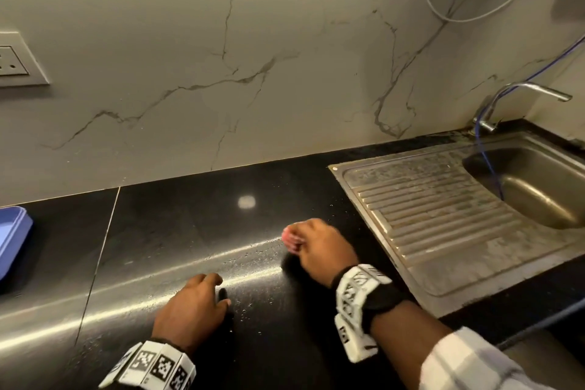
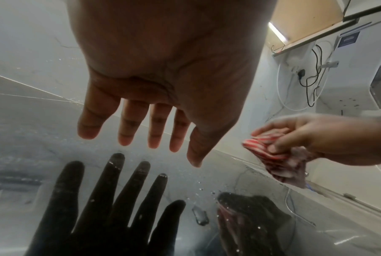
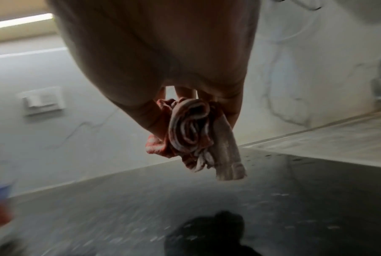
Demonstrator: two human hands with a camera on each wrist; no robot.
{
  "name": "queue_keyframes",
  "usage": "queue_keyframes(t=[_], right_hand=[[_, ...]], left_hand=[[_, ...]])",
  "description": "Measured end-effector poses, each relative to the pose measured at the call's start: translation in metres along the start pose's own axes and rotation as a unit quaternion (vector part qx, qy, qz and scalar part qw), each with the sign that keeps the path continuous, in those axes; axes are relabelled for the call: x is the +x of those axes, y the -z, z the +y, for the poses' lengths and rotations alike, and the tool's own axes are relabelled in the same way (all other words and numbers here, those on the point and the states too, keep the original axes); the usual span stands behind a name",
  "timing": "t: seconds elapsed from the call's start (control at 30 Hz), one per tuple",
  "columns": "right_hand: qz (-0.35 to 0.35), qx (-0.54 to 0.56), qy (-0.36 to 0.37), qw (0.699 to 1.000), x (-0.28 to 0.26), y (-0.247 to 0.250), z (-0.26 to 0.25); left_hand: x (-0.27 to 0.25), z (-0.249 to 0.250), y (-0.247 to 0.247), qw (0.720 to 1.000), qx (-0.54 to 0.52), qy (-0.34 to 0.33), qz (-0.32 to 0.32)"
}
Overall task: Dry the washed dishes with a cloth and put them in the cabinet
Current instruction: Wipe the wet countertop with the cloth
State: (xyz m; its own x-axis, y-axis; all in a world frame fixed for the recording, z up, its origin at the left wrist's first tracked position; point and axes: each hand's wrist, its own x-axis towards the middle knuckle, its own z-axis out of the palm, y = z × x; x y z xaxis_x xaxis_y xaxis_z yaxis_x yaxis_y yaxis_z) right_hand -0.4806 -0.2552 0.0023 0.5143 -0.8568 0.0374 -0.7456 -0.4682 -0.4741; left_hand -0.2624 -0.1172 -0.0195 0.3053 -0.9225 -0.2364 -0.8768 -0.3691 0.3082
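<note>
My right hand [image 1: 311, 244] grips a bunched red-and-white striped cloth [image 1: 290, 239] just above the black counter, left of the sink's drainboard. The cloth [image 3: 191, 131] hangs crumpled from the curled fingers in the right wrist view, and the cloth [image 2: 270, 152] shows again at the right of the left wrist view. My left hand [image 1: 196, 304] hovers low over the counter nearer to me, its fingers [image 2: 132, 128] straight and spread, holding nothing. No dishes are in view.
The black counter [image 1: 177, 231] is glossy with water droplets near the hands. A steel sink with drainboard [image 1: 443, 218] and tap [image 1: 519, 95] sits at right. A blue tray [image 1: 12, 237] lies at the left edge. A wall socket [image 1: 15, 60] is on the marble backsplash.
</note>
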Motion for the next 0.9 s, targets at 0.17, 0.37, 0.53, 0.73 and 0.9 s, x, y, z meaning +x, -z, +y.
queue_keyframes(t=[0.17,0.37,0.53,0.73,0.9], right_hand=[[-0.122,-0.074,0.082,0.986,0.009,-0.044,-0.049],[-0.133,-0.078,0.051,0.987,0.015,-0.044,-0.021],[-0.051,-0.034,-0.046,0.997,0.036,0.005,0.077],[0.053,-0.116,-0.245,0.961,0.043,0.061,0.159],[0.036,0.036,-0.024,0.998,0.044,0.029,0.046]], left_hand=[[0.006,0.002,-0.006,1.0,-0.004,-0.02,-0.021],[0.006,-0.001,-0.009,1.0,0.012,-0.018,-0.015],[0.003,0.001,-0.007,0.999,0.017,-0.018,-0.02],[0.012,0.004,0.006,1.0,-0.004,0.003,-0.022],[0.055,0.011,0.017,1.0,0.009,-0.001,-0.011]])
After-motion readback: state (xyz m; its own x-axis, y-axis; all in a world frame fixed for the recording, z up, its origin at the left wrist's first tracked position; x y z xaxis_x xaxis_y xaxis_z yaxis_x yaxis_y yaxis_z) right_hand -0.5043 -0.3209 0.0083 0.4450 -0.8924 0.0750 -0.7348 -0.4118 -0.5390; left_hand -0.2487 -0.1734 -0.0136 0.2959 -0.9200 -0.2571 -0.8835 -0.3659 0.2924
